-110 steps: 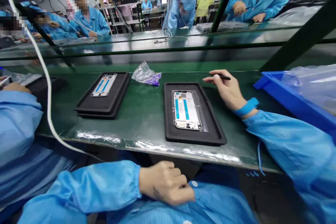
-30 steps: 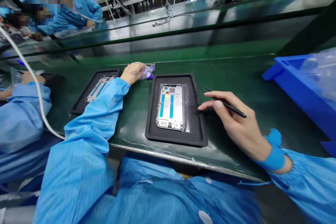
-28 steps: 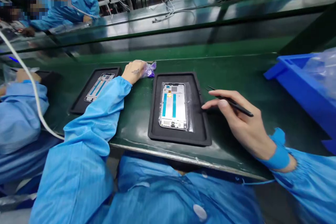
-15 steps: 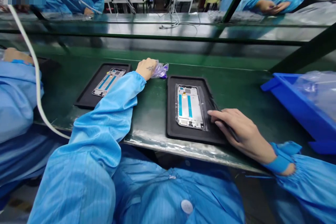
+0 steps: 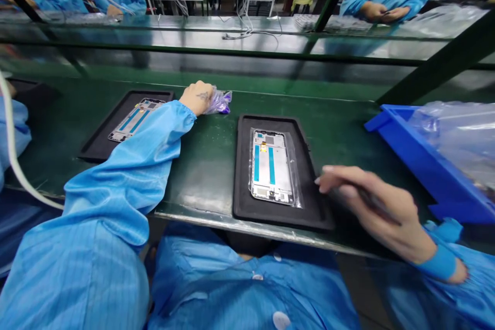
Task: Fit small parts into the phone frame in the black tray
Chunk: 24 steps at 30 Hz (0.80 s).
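My left hand (image 5: 198, 98) is closed at a crumpled clear plastic bag with purple in it (image 5: 220, 101), its fingertips hidden behind the hand. My right hand (image 5: 371, 206), blurred by motion, holds a slim dark tool (image 5: 379, 205) that looks like tweezers, just beyond the right edge of a black tray (image 5: 242, 206). In this tray a phone frame (image 5: 281, 165) with two blue strips lies on a clear film. A second black tray (image 5: 96, 144) stands left of my left hand, with a similar phone frame (image 5: 135, 119) partly behind my sleeve.
A blue bin (image 5: 410, 149) with clear plastic bags (image 5: 460, 129) stands at the right. A white cable (image 5: 15, 160) hangs at the left. Green posts and rails (image 5: 247, 52) cross behind the bench. Co-workers in blue sit at the left and across.
My right hand has moved right, away from the phone frame and off the tray's edge. The view has shifted slightly; my left hand stays at the plastic bag.
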Each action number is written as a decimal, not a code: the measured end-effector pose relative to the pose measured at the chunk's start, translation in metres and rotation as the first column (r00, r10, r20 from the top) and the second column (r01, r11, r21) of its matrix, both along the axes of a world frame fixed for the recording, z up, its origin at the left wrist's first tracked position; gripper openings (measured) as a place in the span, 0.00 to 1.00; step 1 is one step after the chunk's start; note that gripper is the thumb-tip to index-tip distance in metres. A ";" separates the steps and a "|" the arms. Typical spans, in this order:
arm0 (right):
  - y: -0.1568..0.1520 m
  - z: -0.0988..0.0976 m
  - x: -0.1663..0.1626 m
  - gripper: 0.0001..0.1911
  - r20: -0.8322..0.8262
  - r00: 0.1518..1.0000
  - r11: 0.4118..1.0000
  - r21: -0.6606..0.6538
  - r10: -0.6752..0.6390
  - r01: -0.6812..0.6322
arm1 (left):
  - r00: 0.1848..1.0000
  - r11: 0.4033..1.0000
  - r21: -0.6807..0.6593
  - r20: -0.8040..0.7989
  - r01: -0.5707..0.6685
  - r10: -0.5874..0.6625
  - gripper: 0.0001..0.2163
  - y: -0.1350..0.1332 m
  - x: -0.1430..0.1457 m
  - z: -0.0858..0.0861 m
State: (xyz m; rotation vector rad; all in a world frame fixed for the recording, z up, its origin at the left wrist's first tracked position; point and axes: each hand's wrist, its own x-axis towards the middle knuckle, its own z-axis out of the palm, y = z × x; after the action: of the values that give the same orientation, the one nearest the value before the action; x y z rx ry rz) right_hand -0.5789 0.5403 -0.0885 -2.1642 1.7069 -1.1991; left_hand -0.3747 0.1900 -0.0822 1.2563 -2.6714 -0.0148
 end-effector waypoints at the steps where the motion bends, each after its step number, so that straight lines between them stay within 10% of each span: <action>1: -0.009 0.003 0.000 0.14 0.124 0.987 0.995 -0.005 -0.098 0.099 | 1.000 1.000 -0.026 0.025 -0.004 0.004 0.13 0.001 0.000 0.001; 5: -0.069 0.009 -0.008 0.15 0.518 0.837 0.982 0.024 -0.174 0.190 | 0.994 0.994 -0.110 0.110 -0.018 0.031 0.13 0.004 0.004 0.009; 9: -0.130 0.007 -0.021 0.14 0.557 0.818 0.988 0.030 -0.143 0.152 | 0.992 0.984 -0.175 0.117 -0.033 0.055 0.13 0.006 0.011 0.024; 15: -0.151 -0.006 -0.016 0.14 0.578 0.807 0.983 -0.044 -0.120 0.178 | 0.866 0.971 -0.072 -0.441 0.226 -0.234 0.07 0.050 0.000 0.039; 19: -0.131 -0.009 -0.006 0.13 0.519 0.841 0.972 -0.073 -0.155 0.225 | 0.606 0.686 0.414 -0.794 0.598 -0.049 0.03 0.096 -0.023 0.017; 24: -0.115 -0.007 0.005 0.09 0.555 0.822 0.986 -0.020 -0.129 0.168 | 0.571 0.352 0.679 -0.733 0.644 0.370 0.03 0.112 -0.030 -0.006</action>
State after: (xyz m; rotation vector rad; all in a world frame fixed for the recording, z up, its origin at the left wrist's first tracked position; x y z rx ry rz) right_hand -0.5741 0.4249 -0.0958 -1.5002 1.5981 -1.7333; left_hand -0.4049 0.3017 -0.0882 0.6910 -1.6892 -1.9467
